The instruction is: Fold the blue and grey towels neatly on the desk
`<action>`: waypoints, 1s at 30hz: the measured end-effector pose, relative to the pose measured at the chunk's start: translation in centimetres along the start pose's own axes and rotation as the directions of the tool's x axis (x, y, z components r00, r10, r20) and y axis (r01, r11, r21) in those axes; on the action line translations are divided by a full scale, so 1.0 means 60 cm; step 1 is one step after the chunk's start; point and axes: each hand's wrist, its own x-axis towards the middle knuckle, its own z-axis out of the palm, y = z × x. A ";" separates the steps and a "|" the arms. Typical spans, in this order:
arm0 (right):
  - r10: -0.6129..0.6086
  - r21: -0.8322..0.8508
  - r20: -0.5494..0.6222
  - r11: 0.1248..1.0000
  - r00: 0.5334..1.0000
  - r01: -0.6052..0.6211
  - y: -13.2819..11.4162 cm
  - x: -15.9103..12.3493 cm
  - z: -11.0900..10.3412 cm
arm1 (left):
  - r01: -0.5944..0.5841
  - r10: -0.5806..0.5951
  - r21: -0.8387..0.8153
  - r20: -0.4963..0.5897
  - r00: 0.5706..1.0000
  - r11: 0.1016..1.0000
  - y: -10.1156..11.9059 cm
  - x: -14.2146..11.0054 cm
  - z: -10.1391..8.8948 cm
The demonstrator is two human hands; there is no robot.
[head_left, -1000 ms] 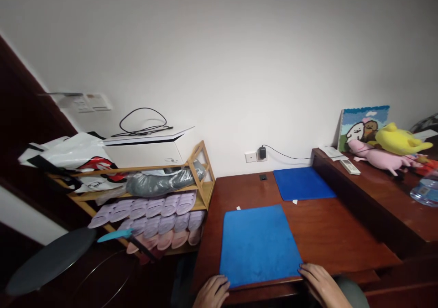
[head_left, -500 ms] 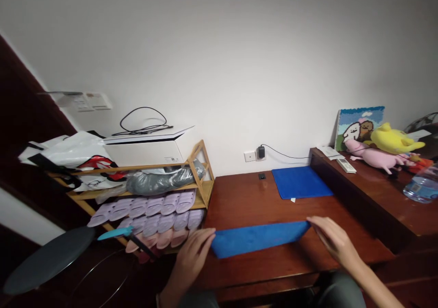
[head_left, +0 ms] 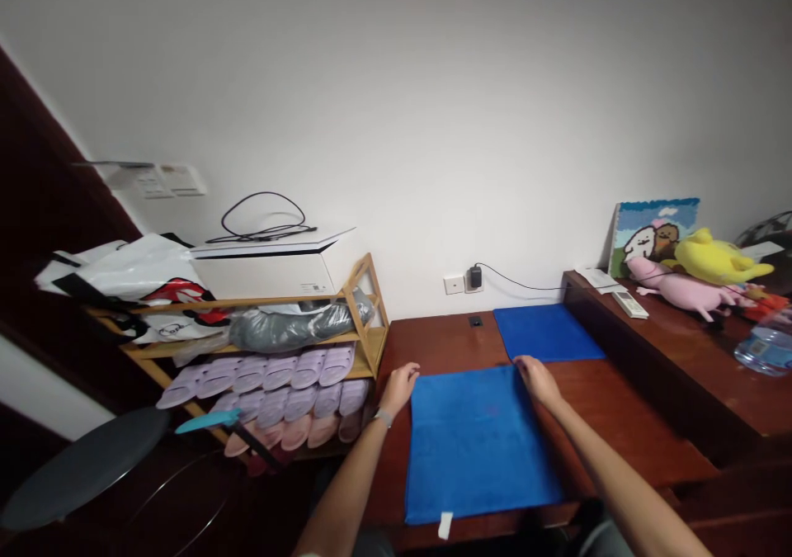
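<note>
A blue cloth (head_left: 476, 446) is spread out flat-looking over the brown wooden desk (head_left: 436, 346), its near edge at the desk's front. A white tag (head_left: 445, 526) sticks out from that near edge. My left hand (head_left: 400, 388) pinches the far left corner, and my right hand (head_left: 539, 380) pinches the far right corner; both hands are closed, with some fingertips hidden. Behind my right hand lies a second, darker blue cloth (head_left: 550, 332), flat near the back of the desk.
To the left stands a wooden rack (head_left: 371, 326) with slippers (head_left: 281, 371), a white box (head_left: 266, 272) and bags. A dark round seat (head_left: 87, 462) is at lower left. The raised right ledge (head_left: 693, 359) bears plush toys (head_left: 711, 256), a remote (head_left: 629, 304) and a bottle (head_left: 764, 349).
Both hands have moved forward toward the wall and closer together. The blue cloth, held up at the near part of the desk before, now spreads back across it.
</note>
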 end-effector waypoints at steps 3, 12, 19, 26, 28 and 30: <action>0.040 -0.045 0.010 0.998 0.999 -0.039 0.004 -0.017 0.079 | -0.009 0.010 0.065 -0.018 1.000 0.998 0.011 -0.022 0.081; 0.139 -0.250 0.268 0.966 0.953 -0.071 0.042 -0.073 0.163 | -0.072 0.014 0.392 0.149 0.989 0.917 -0.011 -0.114 0.231; 0.195 -0.316 0.253 0.942 0.948 -0.109 0.024 -0.059 0.155 | -0.082 0.036 0.450 0.109 0.993 0.889 -0.008 -0.089 0.245; 0.172 -0.315 0.297 0.946 0.939 -0.073 0.040 -0.053 0.154 | -0.233 0.159 0.251 0.282 0.946 0.940 0.175 -0.047 0.373; 0.161 -0.342 0.308 0.938 0.938 -0.049 0.045 -0.054 0.158 | -0.199 0.125 0.227 0.303 0.945 0.953 0.206 -0.043 0.403; 0.178 -0.360 0.302 0.931 0.937 -0.061 0.045 -0.054 0.160 | -0.172 0.100 0.229 0.295 0.950 0.958 0.207 -0.043 0.412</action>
